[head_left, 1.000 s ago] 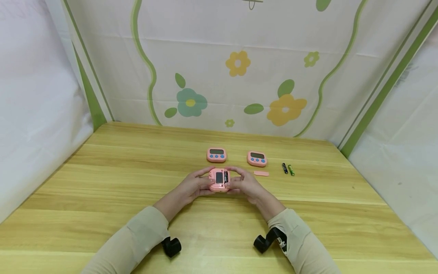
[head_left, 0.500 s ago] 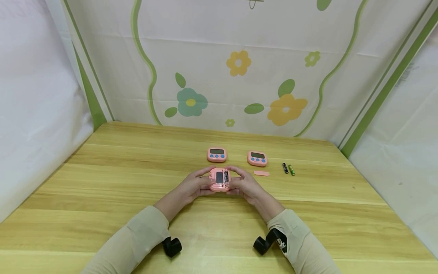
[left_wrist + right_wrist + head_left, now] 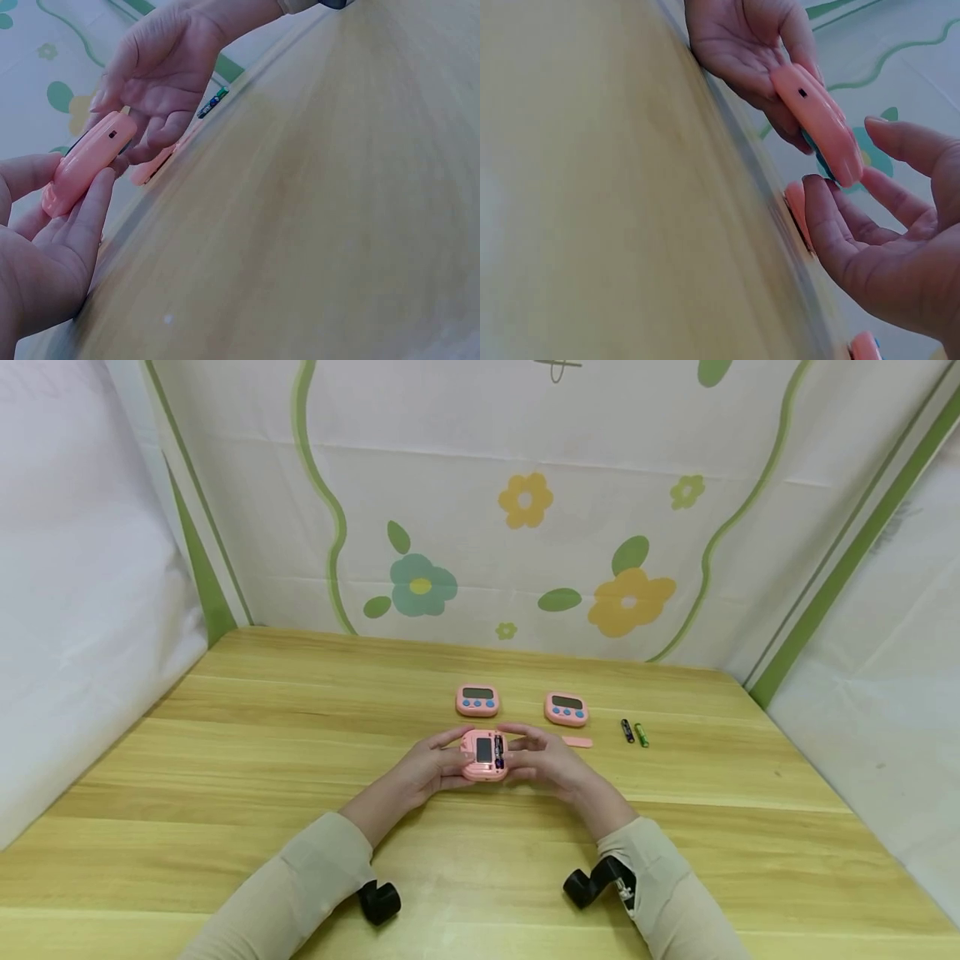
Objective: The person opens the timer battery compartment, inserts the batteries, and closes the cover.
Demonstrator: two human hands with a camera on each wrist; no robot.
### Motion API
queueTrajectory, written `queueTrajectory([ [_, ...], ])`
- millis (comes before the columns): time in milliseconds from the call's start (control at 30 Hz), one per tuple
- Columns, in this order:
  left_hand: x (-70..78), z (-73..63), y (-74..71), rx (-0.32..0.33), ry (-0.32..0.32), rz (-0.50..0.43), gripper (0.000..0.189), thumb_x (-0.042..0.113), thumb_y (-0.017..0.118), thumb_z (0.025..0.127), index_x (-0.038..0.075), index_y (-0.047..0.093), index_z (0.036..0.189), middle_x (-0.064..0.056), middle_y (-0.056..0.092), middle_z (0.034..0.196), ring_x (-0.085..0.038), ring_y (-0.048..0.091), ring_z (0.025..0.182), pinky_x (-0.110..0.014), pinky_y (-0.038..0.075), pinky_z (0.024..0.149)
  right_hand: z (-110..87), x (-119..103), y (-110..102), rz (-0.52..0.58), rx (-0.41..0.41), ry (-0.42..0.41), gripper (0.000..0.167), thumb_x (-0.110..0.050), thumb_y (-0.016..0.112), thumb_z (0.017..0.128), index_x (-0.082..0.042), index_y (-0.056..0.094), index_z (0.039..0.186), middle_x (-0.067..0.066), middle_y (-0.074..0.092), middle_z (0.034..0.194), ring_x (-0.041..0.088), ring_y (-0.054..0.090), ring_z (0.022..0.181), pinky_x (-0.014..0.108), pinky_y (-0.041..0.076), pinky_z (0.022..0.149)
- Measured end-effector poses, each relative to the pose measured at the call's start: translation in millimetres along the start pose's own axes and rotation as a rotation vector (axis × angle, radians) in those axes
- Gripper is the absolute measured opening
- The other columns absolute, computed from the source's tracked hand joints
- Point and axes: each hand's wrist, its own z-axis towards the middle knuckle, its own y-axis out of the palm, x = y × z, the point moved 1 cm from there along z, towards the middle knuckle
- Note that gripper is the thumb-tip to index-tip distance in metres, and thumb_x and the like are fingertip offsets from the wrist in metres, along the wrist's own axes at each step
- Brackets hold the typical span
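The left hand [image 3: 431, 768] pinches a rounded pink plastic timer [image 3: 484, 754] above the wooden desk [image 3: 225, 777], back face up, a dark cylindrical battery [image 3: 498, 752] in its uncovered slot. The right hand [image 3: 555, 766] is loosely spread beside the timer, thumb apart from it; whether its fingertips touch, I cannot tell. Beyond lie two pink blue-buttoned timers [image 3: 477, 701], a flat pink strip [image 3: 577, 742] and, further right, a black battery [image 3: 627, 731] beside a green battery [image 3: 642, 735].
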Motion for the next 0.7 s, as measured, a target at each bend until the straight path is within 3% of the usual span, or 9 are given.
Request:
queueTrajectory([
  [133, -0.2, 0.6, 0.7, 0.000, 0.005, 0.007, 0.055, -0.001, 0.051, 0.083, 0.011, 0.033, 0.133, -0.022, 0.048, 0.115, -0.026, 0.058, 0.085, -0.038, 0.048, 0.076, -1.1, -5.1, -6.8, -0.037, 0.022, -0.034, 0.051, 0.002, 0.059, 0.078, 0.004, 0.040, 0.125, 0.021, 0.045, 0.110, 0.025, 0.053, 0.089, 0.042, 0.043, 0.083],
  [467, 0.8, 0.0, -1.0, -0.008, 0.009, -0.016, 0.057, -0.003, 0.052, 0.081, 0.009, 0.032, 0.134, -0.024, 0.046, 0.117, -0.025, 0.059, 0.082, -0.039, 0.047, 0.076, -13.0, -21.0, -32.7, -0.152, 0.063, -0.082, 0.047, -0.003, 0.059, 0.080, 0.010, 0.041, 0.121, 0.022, 0.046, 0.113, 0.040, 0.041, 0.106, 0.038, 0.041, 0.086],
  [700, 0.0, -0.2, -1.3, -0.019, 0.008, -0.013, 0.059, -0.003, 0.053, 0.081, 0.009, 0.031, 0.134, -0.022, 0.047, 0.116, -0.022, 0.059, 0.080, -0.037, 0.048, 0.075, -26.4, -26.1, -58.0, -0.249, 0.147, -0.116, 0.048, -0.009, 0.060, 0.081, 0.011, 0.042, 0.120, 0.026, 0.046, 0.113, 0.026, 0.052, 0.097, 0.040, 0.041, 0.086],
])
